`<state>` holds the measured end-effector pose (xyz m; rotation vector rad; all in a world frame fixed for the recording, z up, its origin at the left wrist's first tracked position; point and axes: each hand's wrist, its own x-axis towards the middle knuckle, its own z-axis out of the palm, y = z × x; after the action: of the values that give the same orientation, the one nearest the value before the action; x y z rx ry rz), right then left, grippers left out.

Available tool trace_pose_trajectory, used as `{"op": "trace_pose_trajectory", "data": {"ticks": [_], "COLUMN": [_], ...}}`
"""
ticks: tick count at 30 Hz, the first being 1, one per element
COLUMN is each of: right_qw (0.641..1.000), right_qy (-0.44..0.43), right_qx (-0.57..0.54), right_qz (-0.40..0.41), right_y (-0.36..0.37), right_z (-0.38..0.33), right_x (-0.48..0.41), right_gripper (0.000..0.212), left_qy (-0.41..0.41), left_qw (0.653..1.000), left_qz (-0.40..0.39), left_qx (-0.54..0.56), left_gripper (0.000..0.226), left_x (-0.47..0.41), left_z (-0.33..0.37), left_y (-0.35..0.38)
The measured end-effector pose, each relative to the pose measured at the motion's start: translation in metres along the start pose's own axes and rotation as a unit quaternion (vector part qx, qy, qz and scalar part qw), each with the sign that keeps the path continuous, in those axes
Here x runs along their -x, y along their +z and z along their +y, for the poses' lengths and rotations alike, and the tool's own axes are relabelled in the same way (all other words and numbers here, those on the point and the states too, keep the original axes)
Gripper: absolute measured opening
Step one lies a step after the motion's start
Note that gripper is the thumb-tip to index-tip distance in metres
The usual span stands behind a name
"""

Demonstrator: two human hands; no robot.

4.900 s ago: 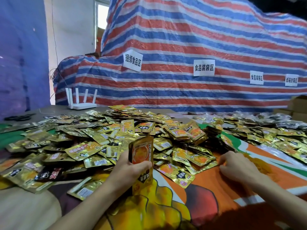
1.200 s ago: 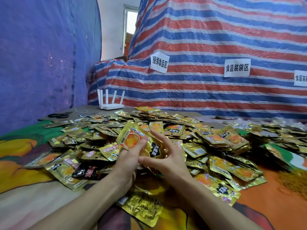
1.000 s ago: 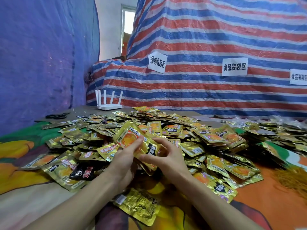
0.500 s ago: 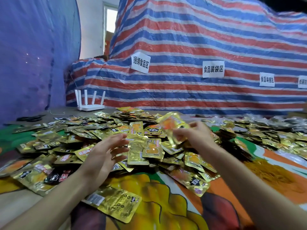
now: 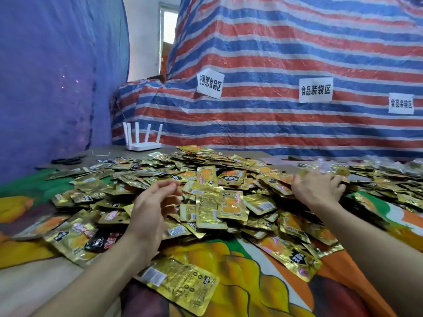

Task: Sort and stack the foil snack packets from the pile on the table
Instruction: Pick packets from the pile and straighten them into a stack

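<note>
Fruit-printed cloth (image 5: pixel 240 282) covers the table (image 5: pixel 109 156), and nearest the viewer one packet (image 5: pixel 180 286) lies alone, back side up, just clear of the pile (image 5: pixel 229 197) at mid frame. Over the pile's near left edge the left hand (image 5: pixel 151 209) hovers, fingers loosely curled and empty, likely poised for the next pick. Further right, the right hand (image 5: pixel 318 188) lies palm down with fingers spread flat on packets, seemingly setting sorted ones down there. Behind stand a white router (image 5: pixel 143 139) and a striped tarp (image 5: pixel 274 53). Half a second ago the right hand held packets in the air. A second ago both hands squared a bundle together.
</note>
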<state>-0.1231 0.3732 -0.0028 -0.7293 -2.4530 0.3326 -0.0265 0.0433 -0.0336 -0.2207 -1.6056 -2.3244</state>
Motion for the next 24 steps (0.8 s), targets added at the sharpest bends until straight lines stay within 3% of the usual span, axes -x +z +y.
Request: {"op": "trace_pose_trajectory", "data": {"ticks": [3,5,7,9,12,14,16,19,24], "right_qw": [0.997,0.974,0.919,0.873,0.839,0.850,0.870,0.872,0.870], "right_qy": [-0.050,-0.192,-0.339,-0.421,-0.438,-0.414,-0.409,-0.438,-0.414], "right_qx": [-0.036,-0.114,-0.193,-0.131,-0.006,-0.004,-0.022,-0.052,-0.191], "right_qz": [0.047,0.050,-0.063,-0.211,-0.324,-0.325,-0.275,-0.210,-0.186], "right_y": [-0.009,-0.015,-0.023,-0.022,-0.006,0.001,0.005,0.006,0.005], "right_z": [-0.012,-0.023,-0.036,-0.050,-0.066,-0.073,-0.076,-0.072,-0.059], "right_x": [0.020,0.042,0.069,0.094,0.118,0.128,0.135,0.139,0.133], "right_gripper": [0.066,0.056,0.052,0.069,0.084,0.078,0.068,0.058,0.033], "left_qy": [0.103,0.161,0.179,0.166,0.106,0.061,0.053,0.109,0.169], "left_qw": [0.970,0.915,0.865,0.823,0.741,0.680,0.644,0.642,0.690], "left_qz": [-0.021,-0.073,-0.101,-0.118,-0.160,-0.189,-0.193,-0.170,-0.160], "left_qx": [-0.220,-0.363,-0.457,-0.531,-0.643,-0.706,-0.738,-0.740,-0.685], "left_gripper": [0.013,0.015,0.021,0.028,0.060,0.080,0.075,0.062,0.048], "left_x": [0.001,0.004,0.004,0.001,-0.002,-0.003,-0.004,-0.005,-0.007], "left_z": [-0.007,-0.011,-0.013,-0.011,-0.012,-0.018,-0.023,-0.027,-0.022], "left_y": [-0.003,-0.004,-0.007,-0.009,-0.017,-0.021,-0.022,-0.023,-0.027]}}
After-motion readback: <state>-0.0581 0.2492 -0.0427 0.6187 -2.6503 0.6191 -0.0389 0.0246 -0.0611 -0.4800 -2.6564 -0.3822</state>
